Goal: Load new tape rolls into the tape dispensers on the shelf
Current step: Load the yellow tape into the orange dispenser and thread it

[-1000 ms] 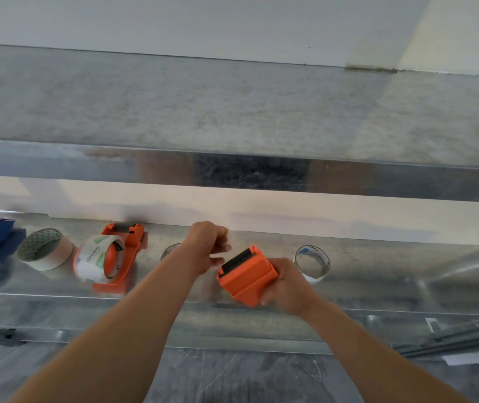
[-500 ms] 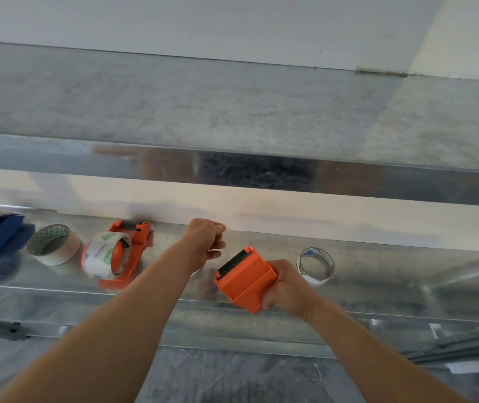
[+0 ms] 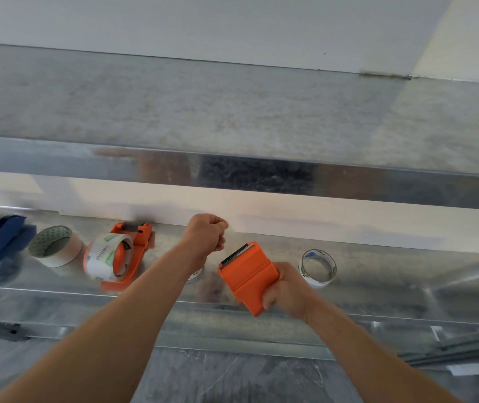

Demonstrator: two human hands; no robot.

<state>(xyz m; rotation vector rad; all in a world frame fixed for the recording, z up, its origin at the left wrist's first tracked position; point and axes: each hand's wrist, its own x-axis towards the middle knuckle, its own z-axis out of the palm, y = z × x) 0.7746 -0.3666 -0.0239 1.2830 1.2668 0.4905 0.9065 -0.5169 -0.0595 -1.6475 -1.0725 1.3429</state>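
Orange dispenser (image 3: 248, 279) gripped in R hand (image 3: 286, 289), just right of L hand (image 3: 206, 235). L fist clenched; contents unclear.

1. My bare left hand (image 3: 205, 238) shows only its back, with the knuckles standing out as small ridges.
2. My left forearm (image 3: 133, 315) is bare as well, long and lean. It is uncovered from the wrist to the lower edge of view.
3. My bare right hand (image 3: 286, 289) shows its knuckles and the knob of the wrist bone.
4. My right forearm (image 3: 363, 350) is bare along all its visible length, broadening toward the bottom corner.
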